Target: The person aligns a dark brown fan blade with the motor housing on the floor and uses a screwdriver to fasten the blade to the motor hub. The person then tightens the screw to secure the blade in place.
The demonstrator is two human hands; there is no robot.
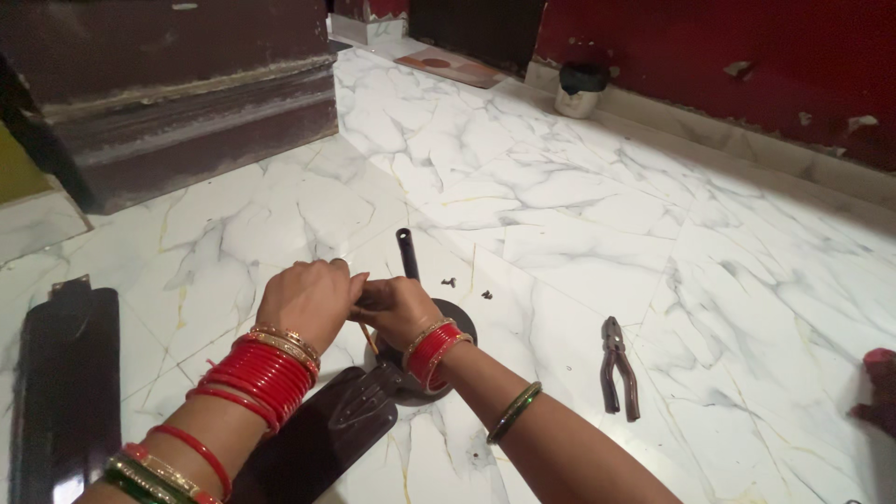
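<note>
Seemingly both grips closed, left hand, right hand, pinching thin rod above dark fan hub.

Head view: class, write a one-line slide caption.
Two bangled hands, left hand and right hand, meet over a dark fan part; pliers nearby.

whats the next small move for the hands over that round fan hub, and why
Probably keep both hands pinched together and finish working the thin wire: the left hand and right hand meet on it above the round hub. The pliers lie untouched nearby, if fingers fail.
</note>
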